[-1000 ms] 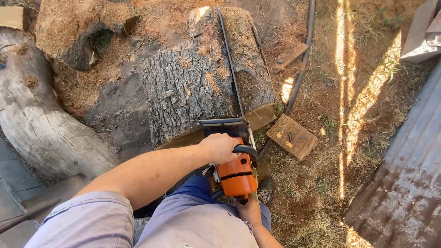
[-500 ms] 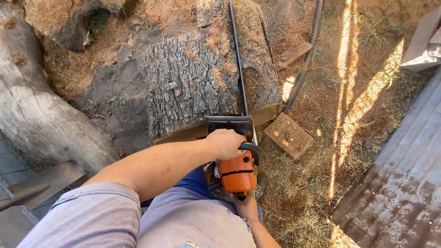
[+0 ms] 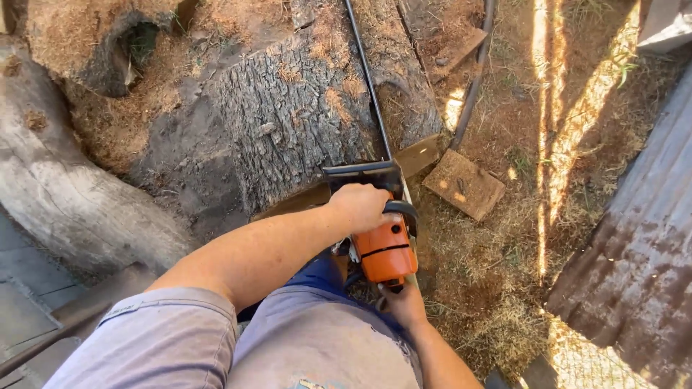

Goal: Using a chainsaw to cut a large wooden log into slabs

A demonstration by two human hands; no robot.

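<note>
Gripping the orange chainsaw, your left hand is closed over its front handle and your right hand is wrapped round the rear grip close to your thigh, while the bar lies sunk in a cut along the big log on the ground. If the cut closes, the bar could likely pinch and kick the saw back towards your legs. The wooden block and loose sawdust by the log's right edge could cost you your footing.

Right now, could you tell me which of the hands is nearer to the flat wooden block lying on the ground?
Right. The right hand sits behind the orange chainsaw, below the wooden block; the left hand grips the front handle, further left of it.
</note>
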